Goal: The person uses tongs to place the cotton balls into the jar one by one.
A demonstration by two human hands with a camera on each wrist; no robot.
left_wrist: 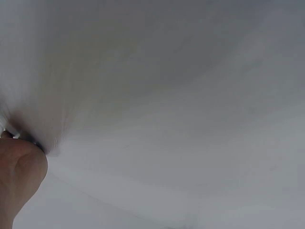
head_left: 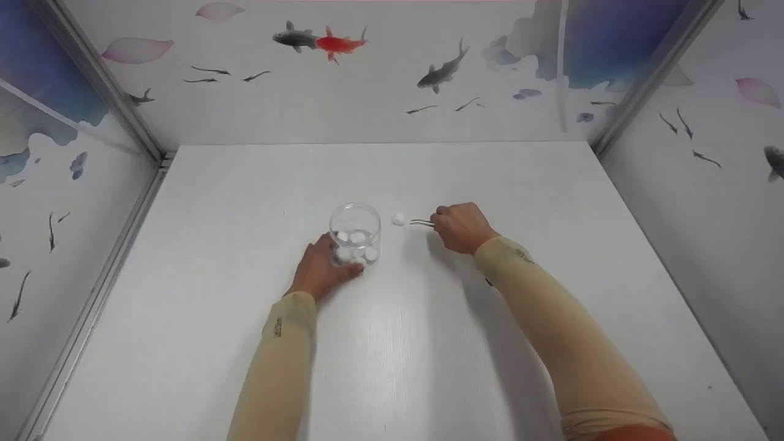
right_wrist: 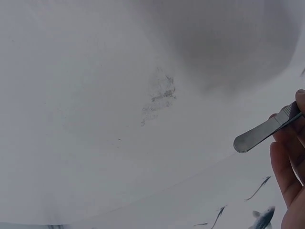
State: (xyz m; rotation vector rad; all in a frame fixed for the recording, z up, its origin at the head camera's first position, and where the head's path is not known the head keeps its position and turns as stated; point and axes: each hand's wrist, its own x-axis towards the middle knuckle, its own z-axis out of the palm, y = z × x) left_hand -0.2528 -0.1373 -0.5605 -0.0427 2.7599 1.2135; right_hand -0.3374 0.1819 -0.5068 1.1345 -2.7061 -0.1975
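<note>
My left hand (head_left: 320, 269) holds a clear glass jar (head_left: 355, 215) low on its left side, thumb across the front. Several white cotton balls (head_left: 358, 237) lie in the jar. A single cotton ball (head_left: 399, 219) sits on the table to the jar's right. Metal tweezers (head_left: 422, 223) are pinched in my right hand (head_left: 462, 226), their tips slightly apart and just short of that ball. In the right wrist view the rounded back end of the tweezers (right_wrist: 259, 136) sticks out past the fingers. Only part of my left hand (left_wrist: 21, 174) appears in the left wrist view.
The white table (head_left: 392, 355) is bounded by a back wall (head_left: 380, 110) and side walls printed with fish and petals. Metal rails (head_left: 98, 306) run along the left edge. Beige sleeves (head_left: 275, 367) cover both forearms.
</note>
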